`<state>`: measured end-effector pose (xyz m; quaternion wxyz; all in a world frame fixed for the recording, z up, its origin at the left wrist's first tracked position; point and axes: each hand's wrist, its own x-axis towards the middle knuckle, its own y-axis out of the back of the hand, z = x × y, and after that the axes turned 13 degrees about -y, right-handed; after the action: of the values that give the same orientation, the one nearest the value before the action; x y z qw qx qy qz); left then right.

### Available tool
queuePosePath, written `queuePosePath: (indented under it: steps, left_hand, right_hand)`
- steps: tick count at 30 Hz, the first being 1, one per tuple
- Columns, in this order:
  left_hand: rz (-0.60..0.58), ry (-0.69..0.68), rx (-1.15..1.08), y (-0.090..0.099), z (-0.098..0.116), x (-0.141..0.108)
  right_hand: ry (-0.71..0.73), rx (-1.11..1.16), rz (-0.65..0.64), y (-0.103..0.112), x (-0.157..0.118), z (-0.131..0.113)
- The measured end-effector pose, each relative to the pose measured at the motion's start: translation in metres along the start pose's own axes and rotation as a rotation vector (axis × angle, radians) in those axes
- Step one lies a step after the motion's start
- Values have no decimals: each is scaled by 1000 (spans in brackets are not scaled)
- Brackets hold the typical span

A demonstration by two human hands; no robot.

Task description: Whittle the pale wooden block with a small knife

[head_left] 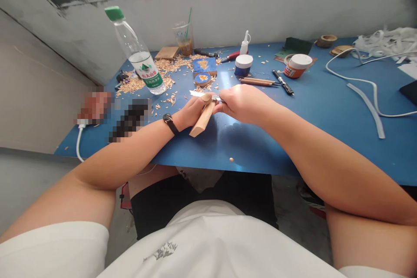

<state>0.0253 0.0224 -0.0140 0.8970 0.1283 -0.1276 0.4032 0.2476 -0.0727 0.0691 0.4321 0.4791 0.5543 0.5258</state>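
Observation:
My left hand (pixel 193 109) is closed around a pale block of wood (pixel 202 122), whose angular lower end sticks out toward me. In my right hand (pixel 239 102) is a knife, gripped by its handle, which the fingers mostly hide. The knife's blade (pixel 197 94) points left and lies across the upper end of the wood, close to the left thumb. Both hands are held together above the front of the blue table (pixel 260 147).
Wood shavings (pixel 177 64) spread over the back left. A water bottle (pixel 143 63) stands left, a plastic cup (pixel 184 39) behind. Paint jars (pixel 243 66), carving tools (pixel 259 81) and a black marker (pixel 283 82) lie beyond my right hand. A white cable (pixel 368 79) curves at right.

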Motion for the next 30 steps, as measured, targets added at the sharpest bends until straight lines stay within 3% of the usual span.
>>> queuePosePath:
  steps: [7, 15, 26, 30]
  left_hand:
    - [7, -5, 20, -5, 13, -3]
    - [52, -3, -43, -3, -5, 1]
    - [-18, -78, -95, -5, 10, 1]
    - [-10, -91, -83, -4, 5, -1]
  right_hand:
    - [-84, -31, -61, 13, -5, -7]
    - [-92, -137, -71, 27, -16, -23]
    - [-149, 20, -194, 32, -19, -26]
    - [-164, 59, -163, 28, -15, -20]
